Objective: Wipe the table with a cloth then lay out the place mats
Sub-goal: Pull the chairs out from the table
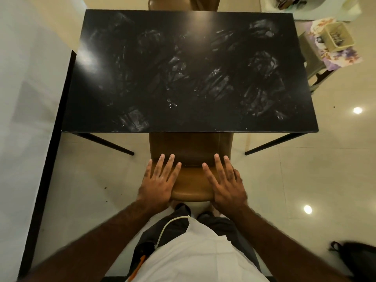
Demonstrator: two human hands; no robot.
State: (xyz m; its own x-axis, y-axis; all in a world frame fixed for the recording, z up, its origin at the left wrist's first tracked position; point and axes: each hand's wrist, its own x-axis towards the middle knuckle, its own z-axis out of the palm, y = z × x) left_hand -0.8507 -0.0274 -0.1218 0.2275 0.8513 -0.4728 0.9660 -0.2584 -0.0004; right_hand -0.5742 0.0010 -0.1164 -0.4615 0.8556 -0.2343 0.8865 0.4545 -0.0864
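A: Head view. Step?
B: Looks pre-wipe. Black table point(183, 82) covered in pale smears and streaks. No cloth in frame, no place mats either.
A: Hands?
B: Both flat and holding nothing: left hand point(160, 184), right hand point(225, 186), fingers spread straight, resting on the back of the brown chair point(187, 147) tucked at the near edge.
A: Next move?
B: Probably fetching a cloth from out of frame, maybe shifting the chair first for reach. Then full-surface passes, including the far edge by the second chair point(183, 4).
A: Labels, text?
B: None readable. Basket point(335, 36) on a floral cover point(343, 55) far right, dark bag point(358, 259) on the floor near right. No print legible.
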